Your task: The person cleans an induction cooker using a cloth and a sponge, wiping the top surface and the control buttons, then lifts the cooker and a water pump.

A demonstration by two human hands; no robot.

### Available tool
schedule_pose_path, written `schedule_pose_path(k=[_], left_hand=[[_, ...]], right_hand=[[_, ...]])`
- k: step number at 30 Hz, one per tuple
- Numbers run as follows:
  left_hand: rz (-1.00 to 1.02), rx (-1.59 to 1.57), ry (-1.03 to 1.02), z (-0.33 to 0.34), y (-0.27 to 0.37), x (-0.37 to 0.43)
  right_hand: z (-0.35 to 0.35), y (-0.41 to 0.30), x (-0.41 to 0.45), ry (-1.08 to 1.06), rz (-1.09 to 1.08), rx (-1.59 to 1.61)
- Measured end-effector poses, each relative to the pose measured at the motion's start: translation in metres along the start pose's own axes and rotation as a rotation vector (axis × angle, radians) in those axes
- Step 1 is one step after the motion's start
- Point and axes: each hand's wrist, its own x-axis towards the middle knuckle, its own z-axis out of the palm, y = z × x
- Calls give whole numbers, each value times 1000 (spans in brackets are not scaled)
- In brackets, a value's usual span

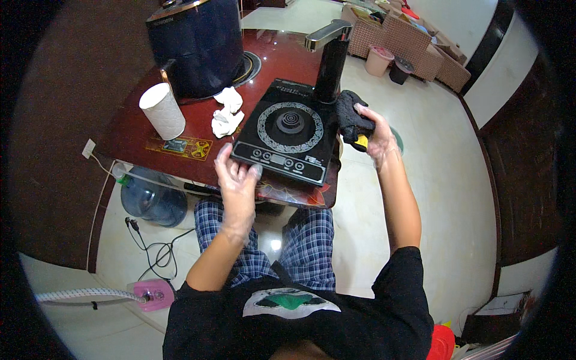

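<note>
A black electric kettle base [310, 155] with a ringed heating plate [290, 120] and several front buttons sits tilted at the table's near right corner. From its far right end rises a black post with a chrome spout [329, 33]. My left hand [237, 180], in a clear plastic glove, grips the base's near left corner. My right hand [380, 132], also gloved, holds a black cloth [354, 112] with a yellow patch against the right side of the base, below the post. The cloth hides part of that side.
On the red glossy table [283, 49] stand a dark blue air fryer [193, 49] and a white paper-towel roll [164, 112]. Crumpled tissues [228, 112] lie beside them. Below left are a water jug [153, 195], a black cord [166, 254] and a pink appliance [154, 294].
</note>
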Motion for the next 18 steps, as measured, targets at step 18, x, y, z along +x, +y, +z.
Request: schedule_pose_path(k=[18], left_hand=[[746,700,-301,33,84,56]], right_hand=[[37,-27,1,12,-741,-403]])
